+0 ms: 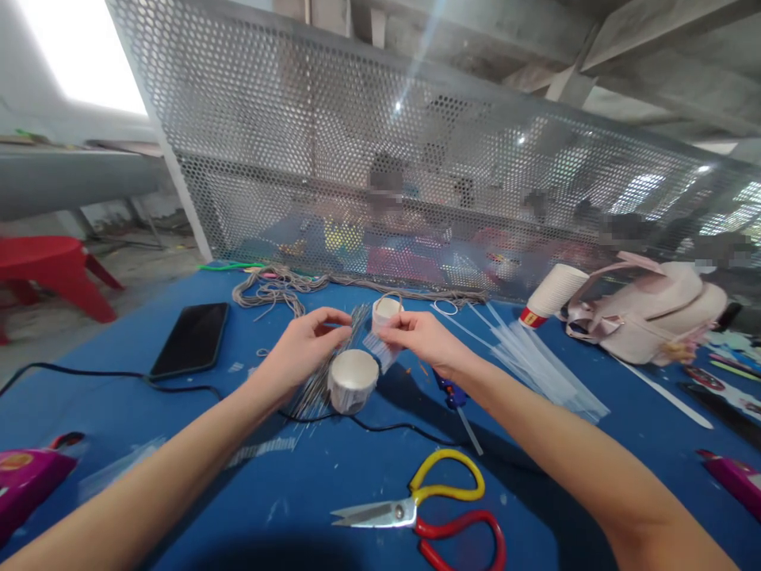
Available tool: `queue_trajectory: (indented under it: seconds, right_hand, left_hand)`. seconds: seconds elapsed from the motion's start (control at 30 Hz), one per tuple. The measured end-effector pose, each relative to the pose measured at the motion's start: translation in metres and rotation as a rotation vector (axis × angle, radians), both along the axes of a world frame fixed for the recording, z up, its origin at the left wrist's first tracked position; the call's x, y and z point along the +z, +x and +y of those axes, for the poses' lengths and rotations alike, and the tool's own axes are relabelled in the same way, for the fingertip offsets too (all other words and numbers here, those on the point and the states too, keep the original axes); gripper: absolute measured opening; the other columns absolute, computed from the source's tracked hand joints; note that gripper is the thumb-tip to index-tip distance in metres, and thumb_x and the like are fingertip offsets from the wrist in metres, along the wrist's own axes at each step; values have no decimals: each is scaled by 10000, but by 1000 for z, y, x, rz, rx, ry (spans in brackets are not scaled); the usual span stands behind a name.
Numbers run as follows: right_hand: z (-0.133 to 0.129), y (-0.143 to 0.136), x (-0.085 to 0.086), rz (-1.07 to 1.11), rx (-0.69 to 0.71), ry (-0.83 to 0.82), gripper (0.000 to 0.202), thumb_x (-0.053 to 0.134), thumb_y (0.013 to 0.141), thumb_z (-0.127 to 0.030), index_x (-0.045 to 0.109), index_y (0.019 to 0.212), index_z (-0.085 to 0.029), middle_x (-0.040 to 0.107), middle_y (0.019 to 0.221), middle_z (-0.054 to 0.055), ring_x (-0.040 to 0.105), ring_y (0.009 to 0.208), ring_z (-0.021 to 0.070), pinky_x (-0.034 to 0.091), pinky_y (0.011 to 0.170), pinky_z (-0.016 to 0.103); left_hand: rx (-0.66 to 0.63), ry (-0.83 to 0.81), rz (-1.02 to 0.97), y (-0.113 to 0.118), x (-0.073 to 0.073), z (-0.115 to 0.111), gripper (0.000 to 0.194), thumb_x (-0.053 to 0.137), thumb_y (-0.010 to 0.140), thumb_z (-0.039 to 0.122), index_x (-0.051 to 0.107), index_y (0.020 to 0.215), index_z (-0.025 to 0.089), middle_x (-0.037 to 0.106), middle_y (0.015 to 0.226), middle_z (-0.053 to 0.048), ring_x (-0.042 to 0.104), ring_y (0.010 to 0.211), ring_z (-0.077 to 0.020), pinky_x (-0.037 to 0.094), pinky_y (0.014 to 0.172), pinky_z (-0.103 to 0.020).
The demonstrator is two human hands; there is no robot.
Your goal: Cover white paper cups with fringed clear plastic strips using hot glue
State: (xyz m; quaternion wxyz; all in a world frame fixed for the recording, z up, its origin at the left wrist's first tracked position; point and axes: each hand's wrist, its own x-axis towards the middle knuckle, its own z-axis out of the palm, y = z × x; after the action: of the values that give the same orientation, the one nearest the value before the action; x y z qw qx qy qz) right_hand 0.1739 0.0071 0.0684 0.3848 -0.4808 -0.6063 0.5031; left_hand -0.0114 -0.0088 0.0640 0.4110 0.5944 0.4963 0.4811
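Observation:
My left hand (309,345) is over a bundle of thin grey wires (315,388), thumb and forefinger curled close together; whatever lies between them is too small to make out. My right hand (422,337) pinches a short translucent ribbed strip (379,349). Just behind those fingertips stands a small white cup (386,308) with a thin loop over its top. In front, between both hands, a wider white cup (352,388) sits upright with its rim facing up. Below my right wrist lies a blue glue gun (452,392), partly hidden, with a clear glue stick.
Yellow-and-red scissors (410,511) lie nearest me. A black phone (190,339) is at left, with a black cable (392,428) crossing the table. Clear plastic strips (535,365), stacked paper cups (552,293) and a pink bag (659,309) are at right. Grey cord (279,285) borders the perforated screen (357,143).

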Motion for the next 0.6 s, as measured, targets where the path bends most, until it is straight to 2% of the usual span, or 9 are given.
queue_trajectory:
  seconds: [0.1,0.23,0.33,0.43,0.6]
  right_hand:
    - [1,2,2,-119,48,27,85,656,683,-213,602,638,-165,565,559,-31,486,506,93,396,534,240]
    - [7,2,4,-283,113,109,75,596,729,-187,581,658,-171,517,555,-38,436,481,83,351,480,225]
    - [13,3,4,-352,150,201,69,579,731,-170,584,662,-168,518,585,-29,444,523,86,355,505,224]
    - [16,5,4,-384,183,224,57,570,738,-191,592,692,-166,541,633,-16,454,532,88,368,508,228]
    - [11,11,9,-389,173,207,75,566,745,-222,599,708,-166,549,663,-11,453,534,84,376,510,226]
  left_hand:
    - [-15,-88,90,-10,-3,2,142,666,610,316,695,679,197,663,693,-11,557,615,-153,426,566,-245]
    - [-84,-195,68,-13,-6,0,118,662,599,307,695,639,202,660,676,-21,553,618,-163,417,522,-234]
    - [-113,-241,19,-11,-9,0,106,662,604,280,684,664,194,654,691,-23,563,649,-167,432,529,-227]
    - [-117,-292,11,-11,-12,0,142,656,614,274,663,730,194,652,757,-26,569,687,-168,439,525,-220]
    - [-99,-389,38,-12,-15,-9,281,661,629,392,589,826,204,610,785,-25,563,744,-190,468,523,-239]
